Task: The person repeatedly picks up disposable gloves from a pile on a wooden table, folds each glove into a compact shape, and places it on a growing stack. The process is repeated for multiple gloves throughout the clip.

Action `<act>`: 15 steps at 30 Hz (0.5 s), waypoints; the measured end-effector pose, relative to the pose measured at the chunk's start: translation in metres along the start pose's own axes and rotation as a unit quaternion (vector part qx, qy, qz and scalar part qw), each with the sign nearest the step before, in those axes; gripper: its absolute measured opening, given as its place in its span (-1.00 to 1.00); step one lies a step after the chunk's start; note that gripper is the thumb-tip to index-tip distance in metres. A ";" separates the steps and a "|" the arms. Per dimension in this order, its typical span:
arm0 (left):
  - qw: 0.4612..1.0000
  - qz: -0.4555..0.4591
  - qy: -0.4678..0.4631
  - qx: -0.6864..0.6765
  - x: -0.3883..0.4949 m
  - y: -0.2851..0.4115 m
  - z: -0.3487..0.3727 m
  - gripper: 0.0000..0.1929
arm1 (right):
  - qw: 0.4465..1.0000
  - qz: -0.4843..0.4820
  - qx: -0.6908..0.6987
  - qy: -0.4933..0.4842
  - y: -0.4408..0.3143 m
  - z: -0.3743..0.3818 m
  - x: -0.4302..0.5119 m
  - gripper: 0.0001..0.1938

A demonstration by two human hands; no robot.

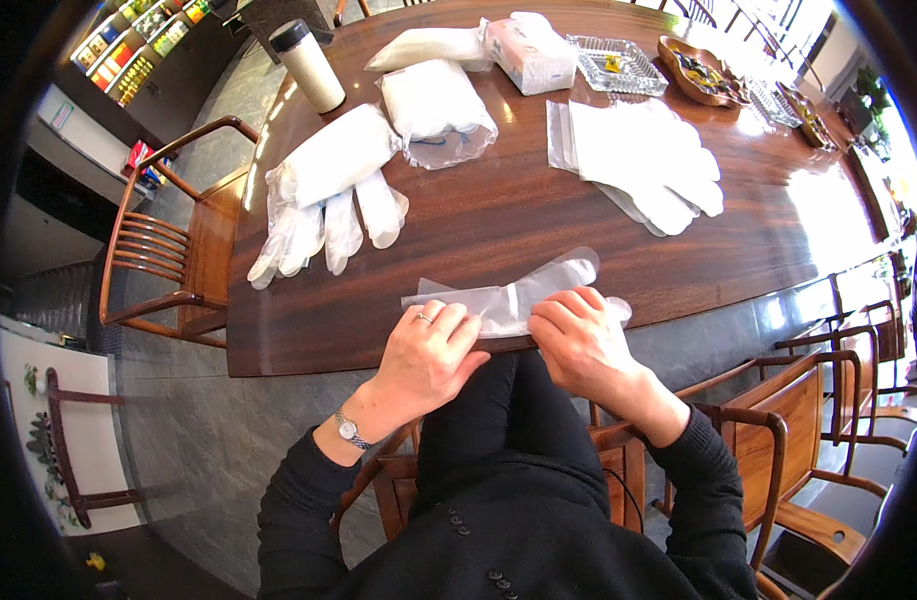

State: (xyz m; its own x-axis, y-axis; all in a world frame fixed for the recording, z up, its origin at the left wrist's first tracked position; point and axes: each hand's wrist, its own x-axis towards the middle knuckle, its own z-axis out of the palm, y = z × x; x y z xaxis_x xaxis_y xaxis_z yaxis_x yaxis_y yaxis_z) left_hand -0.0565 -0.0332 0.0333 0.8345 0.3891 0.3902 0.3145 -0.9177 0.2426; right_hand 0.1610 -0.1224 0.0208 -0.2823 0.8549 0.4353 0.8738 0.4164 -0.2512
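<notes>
At the near edge of the dark wooden table lies a translucent disposable plastic glove, partly folded, with some finger parts pointing right. My left hand, with a ring and a wristwatch, holds its left end, thumb toward me. Curled fingers of my right hand grip it near the finger parts, hiding some of the film. Farther right is a flat stack of similar gloves. On the left, a plastic bag of gloves has several glove fingers sticking out, beside a second bag of white gloves.
Along the far side stand a tumbler with a dark lid, a tissue pack, a glass ashtray and a wooden snack dish. Wooden chairs stand left and right of me.
</notes>
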 end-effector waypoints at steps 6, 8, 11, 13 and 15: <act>0.999 -0.030 0.018 -0.025 -0.001 -0.013 0.004 -0.86 | 0.994 0.067 0.086 0.025 0.004 -0.005 0.006 -0.92; 0.991 -0.082 0.027 -0.105 -0.002 -0.025 0.001 -0.89 | 0.990 0.105 0.094 -0.003 0.011 -0.009 0.012 -0.88; 0.966 -0.176 0.034 -0.186 0.003 -0.045 -0.001 -0.89 | 0.977 0.178 0.092 -0.073 0.022 -0.013 0.028 -0.78; 0.944 -0.263 0.012 -0.200 0.007 -0.050 0.000 -0.83 | 0.956 0.238 0.089 -0.146 0.030 -0.014 0.040 -0.75; 0.983 -0.176 0.030 -0.049 0.011 -0.048 0.003 -0.79 | 0.954 0.240 0.075 -0.166 0.034 -0.014 0.049 -0.73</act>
State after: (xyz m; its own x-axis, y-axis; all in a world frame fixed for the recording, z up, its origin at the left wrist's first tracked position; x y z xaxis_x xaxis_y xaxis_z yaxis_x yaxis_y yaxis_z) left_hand -0.0610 0.0150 0.0235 0.6529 0.6878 0.3172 0.5317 -0.7145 0.4548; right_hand 0.1827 -0.0707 0.0453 0.0041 0.9986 -0.0528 0.8745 -0.0292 -0.4841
